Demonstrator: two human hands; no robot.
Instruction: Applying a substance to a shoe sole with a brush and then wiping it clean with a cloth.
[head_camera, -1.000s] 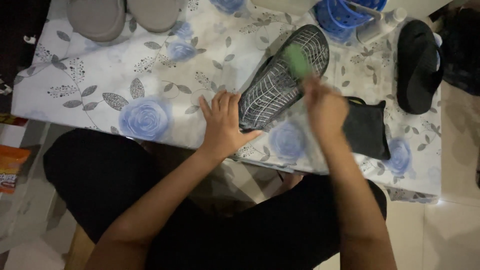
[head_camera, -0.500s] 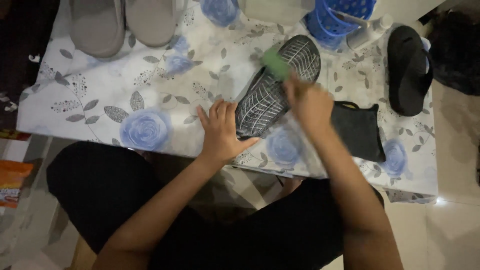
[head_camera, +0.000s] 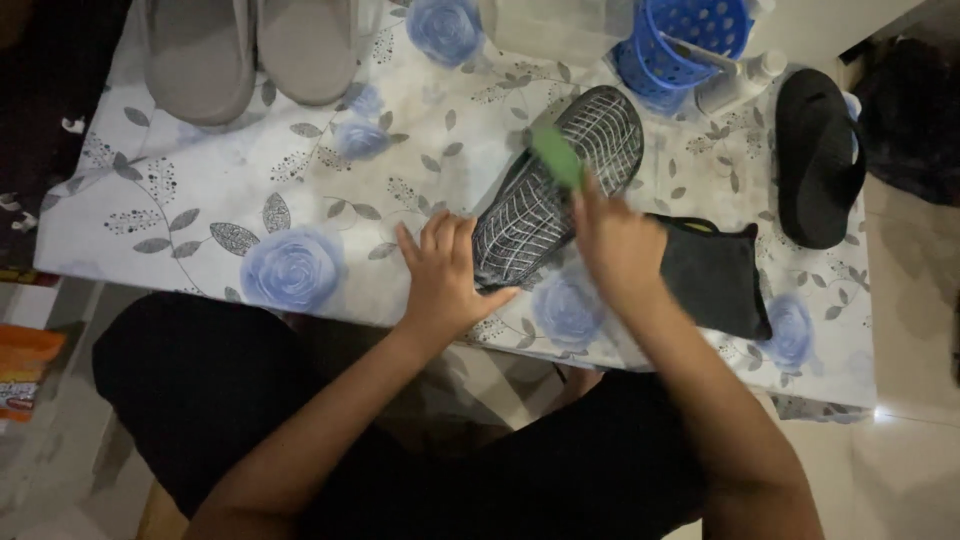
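A black shoe (head_camera: 590, 135) lies sole up on the flowered tablecloth (head_camera: 300, 200), its pale tread lines showing. My left hand (head_camera: 440, 275) lies flat beside the heel end, thumb against the sole, holding the shoe still. My right hand (head_camera: 620, 245) grips a green brush (head_camera: 556, 155), blurred with motion, over the middle of the sole. A dark folded cloth (head_camera: 712, 280) sits just right of my right hand.
A pair of grey slippers (head_camera: 250, 55) rests at the far left of the table. A blue perforated basket (head_camera: 685, 40), a white bottle (head_camera: 740, 80) and a clear container (head_camera: 555, 25) stand at the back. A black flip-flop (head_camera: 815, 155) lies at the right.
My right hand and the green brush have swept back and forth along the sole, from toe toward the middle. My left hand stays at the heel. The head view has shifted slightly.
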